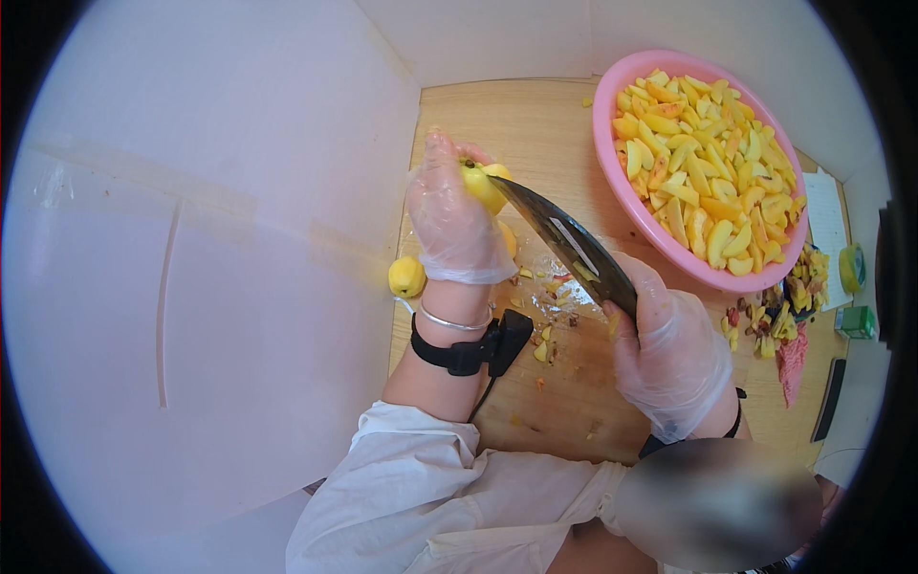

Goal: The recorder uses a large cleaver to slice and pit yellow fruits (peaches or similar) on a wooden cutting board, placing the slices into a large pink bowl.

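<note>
Head view: kitchen knife (581,247) meets yellow fruit (482,187).
Left hand (453,215) curls fingers around fruit; right hand (672,349) presses fingers round knife, near pink basin (604,134) of wedges (712,182).

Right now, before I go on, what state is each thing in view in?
left hand: gloved, closed on the held fruit
held fruit: yellow, partly covered
right hand: gloved, closed on the knife
knife: tip at the held fruit, contact unclear
loose fruit: appears whole, left of the wrist
pink basin: heaped with cut slices
pink cloth: crumpled
</note>
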`<state>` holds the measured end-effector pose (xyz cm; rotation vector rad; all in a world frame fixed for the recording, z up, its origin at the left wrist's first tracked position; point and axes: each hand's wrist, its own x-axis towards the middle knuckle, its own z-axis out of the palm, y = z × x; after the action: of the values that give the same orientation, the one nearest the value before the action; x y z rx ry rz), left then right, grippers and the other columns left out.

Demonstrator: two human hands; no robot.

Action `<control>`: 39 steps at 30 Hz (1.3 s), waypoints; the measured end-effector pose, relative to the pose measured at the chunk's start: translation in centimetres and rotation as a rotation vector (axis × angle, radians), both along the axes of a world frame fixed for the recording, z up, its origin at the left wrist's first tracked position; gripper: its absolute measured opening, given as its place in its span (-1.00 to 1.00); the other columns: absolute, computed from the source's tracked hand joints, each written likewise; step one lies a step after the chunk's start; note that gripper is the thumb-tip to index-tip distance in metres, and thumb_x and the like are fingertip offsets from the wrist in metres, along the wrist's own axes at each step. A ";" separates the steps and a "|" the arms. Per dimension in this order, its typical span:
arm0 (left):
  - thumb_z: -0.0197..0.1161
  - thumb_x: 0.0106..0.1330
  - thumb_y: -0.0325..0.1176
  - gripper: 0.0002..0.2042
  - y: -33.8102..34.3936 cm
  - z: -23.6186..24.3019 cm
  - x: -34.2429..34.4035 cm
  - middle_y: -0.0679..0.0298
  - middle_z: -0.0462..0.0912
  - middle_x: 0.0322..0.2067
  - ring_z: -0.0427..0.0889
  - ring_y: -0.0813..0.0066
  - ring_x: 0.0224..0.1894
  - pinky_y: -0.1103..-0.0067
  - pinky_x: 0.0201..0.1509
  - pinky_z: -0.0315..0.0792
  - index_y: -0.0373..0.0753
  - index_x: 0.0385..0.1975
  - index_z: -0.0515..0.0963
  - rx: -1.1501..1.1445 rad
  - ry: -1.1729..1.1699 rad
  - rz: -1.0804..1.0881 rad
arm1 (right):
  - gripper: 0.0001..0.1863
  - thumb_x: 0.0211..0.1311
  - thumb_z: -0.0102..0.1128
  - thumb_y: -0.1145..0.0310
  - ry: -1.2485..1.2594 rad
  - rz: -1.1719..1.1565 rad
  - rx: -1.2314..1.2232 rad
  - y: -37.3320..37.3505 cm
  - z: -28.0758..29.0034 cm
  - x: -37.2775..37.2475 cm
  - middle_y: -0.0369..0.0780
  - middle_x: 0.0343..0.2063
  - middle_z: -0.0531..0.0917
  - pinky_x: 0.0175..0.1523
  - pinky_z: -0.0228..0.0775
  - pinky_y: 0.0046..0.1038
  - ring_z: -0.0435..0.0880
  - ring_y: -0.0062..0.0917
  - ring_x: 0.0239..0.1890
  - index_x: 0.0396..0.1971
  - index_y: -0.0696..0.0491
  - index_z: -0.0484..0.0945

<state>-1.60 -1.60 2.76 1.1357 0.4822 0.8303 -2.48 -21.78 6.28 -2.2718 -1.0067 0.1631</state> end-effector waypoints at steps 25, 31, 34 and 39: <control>-0.09 0.42 -0.04 -0.62 -1.3 -0.1 0.7 0.22 0.40 -0.67 0.44 0.38 -0.64 0.52 -0.52 0.40 -0.23 -0.48 0.36 -0.399 0.104 -0.088 | -0.54 0.01 0.04 0.63 -0.077 0.045 0.115 1.4 -3.7 -0.3 -0.05 -0.58 0.55 -0.44 0.39 -0.16 0.57 -0.13 -0.56 0.00 0.10 0.34; -0.04 0.41 -0.13 -0.72 -0.5 -0.5 0.0 0.26 0.35 -0.65 0.43 0.36 -0.61 0.40 -0.44 0.46 -0.19 -0.47 0.33 -0.535 0.036 -0.255 | -0.50 0.00 0.05 0.57 -0.208 0.081 0.124 1.2 -4.0 -0.1 -0.13 -0.55 0.56 -0.54 0.40 -0.30 0.57 -0.24 -0.61 0.03 0.09 0.32; -0.05 0.41 -0.15 -0.74 -1.4 0.5 0.2 0.26 0.37 -0.64 0.43 0.34 -0.58 0.34 -0.34 0.50 -0.17 -0.47 0.33 -0.607 0.078 -0.223 | -0.48 -0.05 0.06 0.66 -0.110 0.061 0.064 0.9 -3.5 -0.2 -0.04 -0.54 0.57 -0.44 0.40 -0.17 0.57 -0.14 -0.55 0.02 0.09 0.34; -0.04 0.41 -0.15 -0.73 -1.1 0.0 0.6 0.23 0.44 -0.58 0.48 0.28 -0.52 0.27 -0.17 0.52 -0.18 -0.46 0.37 -0.564 0.089 -0.196 | -0.48 0.02 0.09 0.62 -0.039 0.000 0.065 0.2 -2.0 0.6 -0.01 -0.38 0.59 -0.34 0.40 -0.16 0.58 -0.10 -0.45 0.06 0.10 0.31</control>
<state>-1.01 -2.75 2.76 0.6830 0.6203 0.4311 -1.83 -21.53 4.28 -2.2234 -1.0177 0.0855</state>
